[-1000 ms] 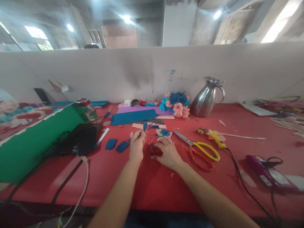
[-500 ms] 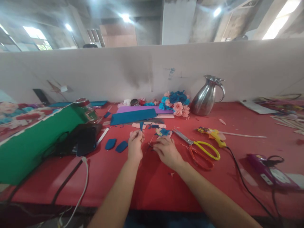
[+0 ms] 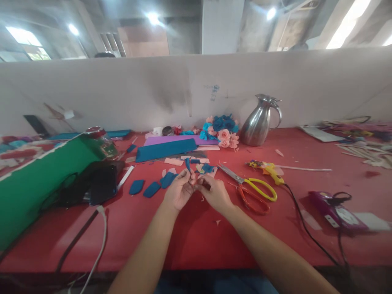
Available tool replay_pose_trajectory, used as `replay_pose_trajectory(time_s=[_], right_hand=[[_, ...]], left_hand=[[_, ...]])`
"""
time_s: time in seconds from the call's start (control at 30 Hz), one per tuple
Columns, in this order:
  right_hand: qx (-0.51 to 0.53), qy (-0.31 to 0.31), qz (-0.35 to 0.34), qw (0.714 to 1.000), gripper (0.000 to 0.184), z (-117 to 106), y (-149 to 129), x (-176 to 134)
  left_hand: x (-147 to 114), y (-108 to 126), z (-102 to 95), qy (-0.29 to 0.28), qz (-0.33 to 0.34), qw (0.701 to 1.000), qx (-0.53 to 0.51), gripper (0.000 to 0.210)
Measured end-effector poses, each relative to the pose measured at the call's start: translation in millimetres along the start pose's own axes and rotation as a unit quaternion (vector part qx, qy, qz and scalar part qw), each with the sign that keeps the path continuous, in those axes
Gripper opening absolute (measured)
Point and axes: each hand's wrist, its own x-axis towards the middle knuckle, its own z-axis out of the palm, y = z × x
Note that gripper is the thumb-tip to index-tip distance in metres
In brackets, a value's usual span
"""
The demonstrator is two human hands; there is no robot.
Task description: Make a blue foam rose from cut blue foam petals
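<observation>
My left hand [image 3: 178, 192] is closed, palm partly turned up, on a narrow piece of dark blue crepe paper [image 3: 188, 163] that sticks up from its fingertips. My right hand [image 3: 215, 193] is pinched against the left fingertips; whatever lies between its fingers is too small to make out. Cut blue petal pieces [image 3: 152, 189] lie on the red tabletop [image 3: 196, 245] left of my hands. Just beyond my fingers are pink and blue paper scraps [image 3: 208, 168]. Scissors [image 3: 245, 179] with one yellow and one red handle rest open to the right.
A yellow glue gun [image 3: 273, 173] trails a black cord on the right, near a purple power box [image 3: 337, 212]. Behind stand a steel jug [image 3: 256, 122] and a bunch of paper flowers [image 3: 225, 132]. Blue sheet [image 3: 165, 150], phone [image 3: 103, 184] and green board [image 3: 45, 188] lie left.
My hands have come together, fingertips meeting where they were apart before. Another blue piece now shows beside my left hand. The whole view has shifted slightly.
</observation>
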Motion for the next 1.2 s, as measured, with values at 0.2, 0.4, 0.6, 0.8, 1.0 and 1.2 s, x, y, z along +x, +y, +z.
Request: replay_pose_trajectory(time_s=[0.2, 0.4, 0.6, 0.8, 1.0, 1.2], right_hand=[[-0.01, 0.022, -0.003, 1.0, 0.009, -5, -2, 2], [-0.015, 0.204, -0.047, 0.978, 0.017, -18, 1, 6], [-0.052, 0.157, -0.046, 0.985, 0.014, -15, 0, 5], [-0.155, 0.022, -0.151, 0.976, 0.007, -3, 11, 0], [-0.19, 0.027, -0.183, 0.964, 0.012, -1, 17, -2], [-0.167, 0.087, -0.149, 0.971, 0.014, -7, 13, 0]], left_hand=[[-3, 3, 4.2, 0.0, 0.014, 1.0, 0.012, 0.01], [2, 7, -3.2, 0.067, 0.075, 0.994, 0.05, 0.017], [6, -6, -5.1, 0.083, 0.12, 0.969, 0.201, 0.022], [6, -16, -5.9, 0.13, 0.177, 0.908, 0.358, 0.014], [2, 8, -9.3, 0.18, 0.216, 0.849, 0.448, 0.011], [-22, 69, -42.7, 0.323, 0.178, 0.822, 0.434, 0.019]])
